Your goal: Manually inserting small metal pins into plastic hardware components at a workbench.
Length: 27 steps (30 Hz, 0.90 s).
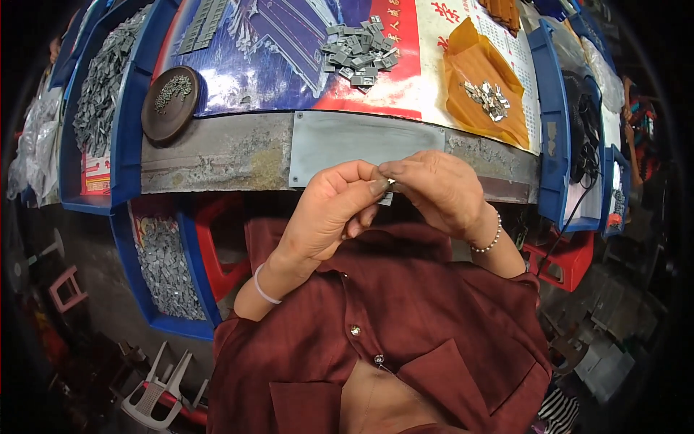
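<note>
My left hand [334,206] and my right hand [442,189] meet just in front of the bench edge, fingertips touching. Between them a small grey piece [386,198] pokes out below the left fingers. A tiny shiny metal bit [391,181] shows at the pinched tips of my right hand; most of it is covered. Beyond my hands, a pile of grey rectangular pieces [361,52] lies on a printed sheet. To its right, flat shiny metal parts [489,100] rest on orange-brown paper [463,54]. A round brown dish [153,119] at the left holds tiny metal parts [173,92].
A grey metal plate [325,148] is fixed at the bench's front edge. Blue bins [130,137] of grey pieces stand at the left, with another blue bin [155,307] lower down. A blue tray [555,145] with dark cable borders the right. Red stools [567,264] stand below.
</note>
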### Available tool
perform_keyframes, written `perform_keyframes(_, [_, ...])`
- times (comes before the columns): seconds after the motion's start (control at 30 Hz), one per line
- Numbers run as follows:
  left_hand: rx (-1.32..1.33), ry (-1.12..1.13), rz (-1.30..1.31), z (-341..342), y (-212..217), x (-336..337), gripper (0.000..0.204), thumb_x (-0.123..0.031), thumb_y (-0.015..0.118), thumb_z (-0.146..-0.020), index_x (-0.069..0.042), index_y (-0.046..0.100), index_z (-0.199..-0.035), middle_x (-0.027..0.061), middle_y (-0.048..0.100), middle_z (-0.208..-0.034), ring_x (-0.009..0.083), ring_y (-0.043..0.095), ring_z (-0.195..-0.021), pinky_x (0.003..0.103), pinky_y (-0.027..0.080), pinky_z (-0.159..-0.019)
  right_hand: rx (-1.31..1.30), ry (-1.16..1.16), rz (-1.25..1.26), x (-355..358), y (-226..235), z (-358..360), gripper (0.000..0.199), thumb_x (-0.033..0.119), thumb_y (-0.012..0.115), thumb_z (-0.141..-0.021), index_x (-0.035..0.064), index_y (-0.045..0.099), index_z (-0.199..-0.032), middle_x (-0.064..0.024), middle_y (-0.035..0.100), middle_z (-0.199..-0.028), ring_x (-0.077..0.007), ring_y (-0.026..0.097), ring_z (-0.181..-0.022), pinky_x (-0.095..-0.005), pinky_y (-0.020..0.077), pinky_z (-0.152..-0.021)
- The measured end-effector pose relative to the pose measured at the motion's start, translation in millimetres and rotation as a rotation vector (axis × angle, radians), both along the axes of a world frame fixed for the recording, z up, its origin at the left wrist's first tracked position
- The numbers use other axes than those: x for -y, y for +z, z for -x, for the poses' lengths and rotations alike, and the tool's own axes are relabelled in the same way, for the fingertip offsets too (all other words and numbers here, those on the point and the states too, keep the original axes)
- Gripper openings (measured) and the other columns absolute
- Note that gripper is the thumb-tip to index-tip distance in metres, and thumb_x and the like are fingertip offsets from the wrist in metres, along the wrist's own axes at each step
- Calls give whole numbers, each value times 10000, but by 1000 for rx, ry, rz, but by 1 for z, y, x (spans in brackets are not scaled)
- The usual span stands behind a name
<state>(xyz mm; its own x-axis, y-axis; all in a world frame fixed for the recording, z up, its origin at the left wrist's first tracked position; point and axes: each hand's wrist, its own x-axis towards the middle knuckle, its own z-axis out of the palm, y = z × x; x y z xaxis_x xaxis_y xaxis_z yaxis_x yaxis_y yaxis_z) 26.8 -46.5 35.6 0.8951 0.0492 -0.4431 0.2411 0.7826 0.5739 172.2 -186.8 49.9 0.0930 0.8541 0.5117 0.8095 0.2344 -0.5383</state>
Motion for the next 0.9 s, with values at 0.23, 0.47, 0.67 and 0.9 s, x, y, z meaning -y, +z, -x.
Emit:
perform_keyframes(0.23, [3,69,-159,3,5,0,105,-130,574,-932,-29,598,-950,-24,542,-609,11,424,-466,145,313,-413,-741,-252,159,1,2,15,123,33,586,-905,-26,605,-1011,-96,677,-926,-162,669,-831,-280,529,-736])
perform_keyframes(0.47, [-26,54,-402,5,10,2,93,-122,559,-942,-32,582,-951,-39,543,-636,4,451,-529,167,342,-465,-1011,-205,262,-5,1,22,122,84,592,-913,-26,598,-965,-56,633,-878,-99,573,-796,-243,473,-711])
perform_keyframes(0.67, [16,48,-576,8,4,6,107,-103,562,-938,2,577,-953,-42,529,-619,7,447,-535,178,356,-479,-942,-157,373,-6,3,19,77,49,614,-877,-13,568,-882,-78,582,-924,-117,533,-828,-244,443,-730])
perform_keyframes(0.9, [106,106,-632,10,0,9,237,-71,456,-967,-13,441,-1196,-2,555,-679,18,447,-558,157,350,-516,-1016,-253,278,-4,6,26,75,35,638,-829,2,571,-830,-71,545,-959,-115,504,-872,-249,418,-772])
